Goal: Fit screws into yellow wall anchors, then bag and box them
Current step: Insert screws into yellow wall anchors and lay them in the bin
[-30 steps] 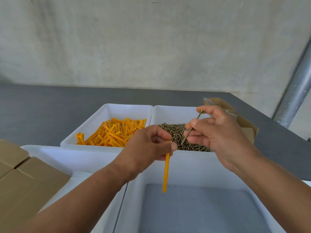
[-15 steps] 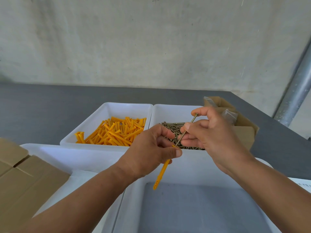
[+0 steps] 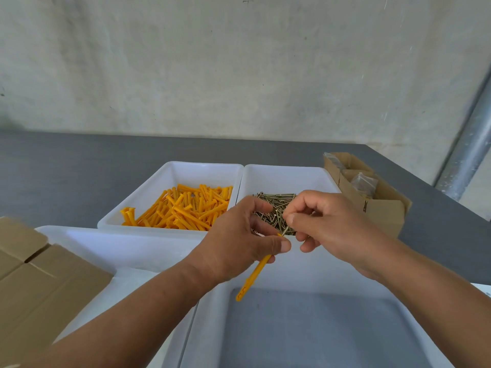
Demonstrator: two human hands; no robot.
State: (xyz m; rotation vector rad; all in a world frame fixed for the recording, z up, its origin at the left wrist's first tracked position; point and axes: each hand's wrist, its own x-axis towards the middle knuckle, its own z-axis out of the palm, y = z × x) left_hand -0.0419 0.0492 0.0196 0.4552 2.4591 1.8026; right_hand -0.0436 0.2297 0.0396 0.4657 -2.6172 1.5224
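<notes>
My left hand (image 3: 240, 244) grips a yellow wall anchor (image 3: 253, 274) near its head, the shaft slanting down to the left over the near white bin (image 3: 210, 314). My right hand (image 3: 328, 227) pinches a screw (image 3: 284, 231) whose tip sits in the anchor's head; most of the screw is hidden by my fingers. Behind the hands, a white bin (image 3: 170, 179) holds several loose yellow anchors (image 3: 186, 208), and the bin (image 3: 287, 176) beside it holds a pile of screws (image 3: 273, 205).
A folded cardboard box (image 3: 39, 282) lies at the left over another white bin (image 3: 106, 245). An open cardboard box (image 3: 382, 211) with clear bags (image 3: 364, 183) stands at the right on the dark grey table (image 3: 66, 166). A metal pipe (image 3: 467, 147) runs up the wall.
My right hand has come down and left with the screw, pushing it further into the anchor's head. The anchor tilted from hanging vertical to slanting.
</notes>
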